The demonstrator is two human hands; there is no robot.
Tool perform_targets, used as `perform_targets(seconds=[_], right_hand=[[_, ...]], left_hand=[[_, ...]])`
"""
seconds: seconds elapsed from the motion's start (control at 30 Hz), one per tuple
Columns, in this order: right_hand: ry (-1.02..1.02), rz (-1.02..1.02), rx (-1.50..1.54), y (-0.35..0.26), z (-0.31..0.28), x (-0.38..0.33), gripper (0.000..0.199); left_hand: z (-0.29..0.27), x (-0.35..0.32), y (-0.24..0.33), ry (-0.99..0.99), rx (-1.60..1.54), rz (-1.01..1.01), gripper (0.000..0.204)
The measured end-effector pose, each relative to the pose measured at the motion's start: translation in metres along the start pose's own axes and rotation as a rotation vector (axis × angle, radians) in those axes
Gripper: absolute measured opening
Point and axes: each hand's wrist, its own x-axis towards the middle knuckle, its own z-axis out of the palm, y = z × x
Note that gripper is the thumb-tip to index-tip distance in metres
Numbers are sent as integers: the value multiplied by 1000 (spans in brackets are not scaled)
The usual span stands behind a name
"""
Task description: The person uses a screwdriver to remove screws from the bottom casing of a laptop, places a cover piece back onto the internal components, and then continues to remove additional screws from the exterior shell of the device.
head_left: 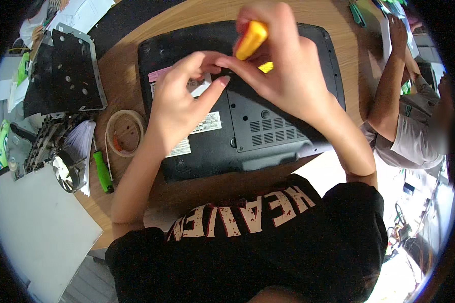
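Note:
A black laptop (283,113) lies bottom side up on the wooden table, with vent slots and white labels (207,122) showing. Over its far half, my right hand (293,76) grips a screwdriver (252,40) by its yellow and red handle; the shaft and tip are hidden. A smaller yellow patch shows under this hand, and I cannot tell whether it belongs to the same tool. My left hand (179,93) is curved over the labelled side, thumb apart from the fingers. Its fingertips meet or nearly meet my right thumb, and nothing shows held in it.
Left of the laptop are a pale ring-shaped roll (125,132), a green-handled screwdriver (102,171), a small fan (65,172) and a black metal panel (63,70). A white board (35,227) sits at the lower left. Another person's arm (389,96) rests at the right.

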Motion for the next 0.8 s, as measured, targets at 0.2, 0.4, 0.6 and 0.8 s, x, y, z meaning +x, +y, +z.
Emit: perform_targets(seconds=[0.2,0.4,0.6,0.8], right_hand=[[130,-208,8,-5,-17,4,35],[94,-485,201,-1,-39,22,19],[26,-455,133,-21,-60,19,15],[-85,-299,-119,-19,-60,24,22]], left_hand=[[4,11,9,-3,174,136,13],[5,9,9,-36,203,65,14],[9,10,7,19,113,186,16],[8,10,19,29,178,31,17]])
